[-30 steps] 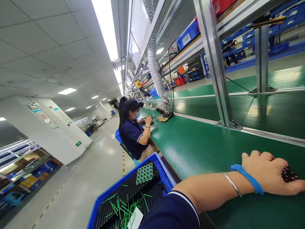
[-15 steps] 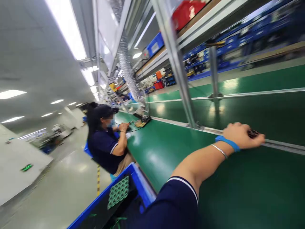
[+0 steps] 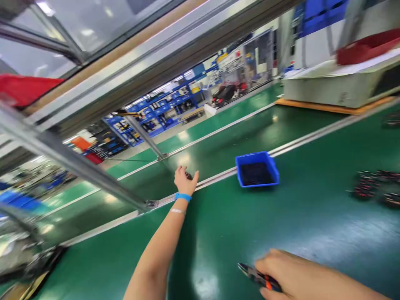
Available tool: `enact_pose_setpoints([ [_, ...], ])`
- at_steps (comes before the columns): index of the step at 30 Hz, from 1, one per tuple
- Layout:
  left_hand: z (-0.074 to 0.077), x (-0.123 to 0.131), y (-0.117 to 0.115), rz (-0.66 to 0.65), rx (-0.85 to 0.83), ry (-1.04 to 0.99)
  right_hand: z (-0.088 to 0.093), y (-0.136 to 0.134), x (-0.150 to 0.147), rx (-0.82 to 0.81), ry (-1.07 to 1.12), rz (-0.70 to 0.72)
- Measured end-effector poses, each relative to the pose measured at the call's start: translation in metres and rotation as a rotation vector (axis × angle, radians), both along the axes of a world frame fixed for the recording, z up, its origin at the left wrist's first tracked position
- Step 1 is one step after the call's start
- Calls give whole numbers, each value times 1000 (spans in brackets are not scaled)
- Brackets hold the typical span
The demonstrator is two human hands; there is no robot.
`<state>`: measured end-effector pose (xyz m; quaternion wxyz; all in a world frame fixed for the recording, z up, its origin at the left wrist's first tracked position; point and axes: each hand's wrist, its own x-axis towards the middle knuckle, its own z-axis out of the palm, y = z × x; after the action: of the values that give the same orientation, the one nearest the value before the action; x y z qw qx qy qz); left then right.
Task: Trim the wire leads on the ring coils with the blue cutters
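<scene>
My left hand is stretched far out over the green bench, its fingers curled round a small dark part just past the metal rail. A blue band and a thin bangle sit on that wrist. At the bottom right my right hand grips pliers with orange and black handles close above the bench. A small blue bin with dark contents stands to the right of my left hand.
Several dark round parts with red marks lie on the bench at the right. A slanted metal post meets the rail at the left. Beyond the rail runs a second green belt, with a grey machine behind.
The view has swung from the left, where a seated person worked, to the bench ahead. My left hand has carried the dark part across the rail. My right hand with pliers has come into view.
</scene>
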<state>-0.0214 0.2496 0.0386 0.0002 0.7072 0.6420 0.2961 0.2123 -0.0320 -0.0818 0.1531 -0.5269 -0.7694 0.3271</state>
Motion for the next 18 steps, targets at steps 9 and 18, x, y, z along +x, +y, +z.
enact_pose_setpoints([
  [9, -80, 52, -136, -589, 129, -379, 27, 41, 1, 285, -332, -209],
  [18, -109, 36, -180, -523, 51, -476, 13, 98, 8, 467, -431, -314],
])
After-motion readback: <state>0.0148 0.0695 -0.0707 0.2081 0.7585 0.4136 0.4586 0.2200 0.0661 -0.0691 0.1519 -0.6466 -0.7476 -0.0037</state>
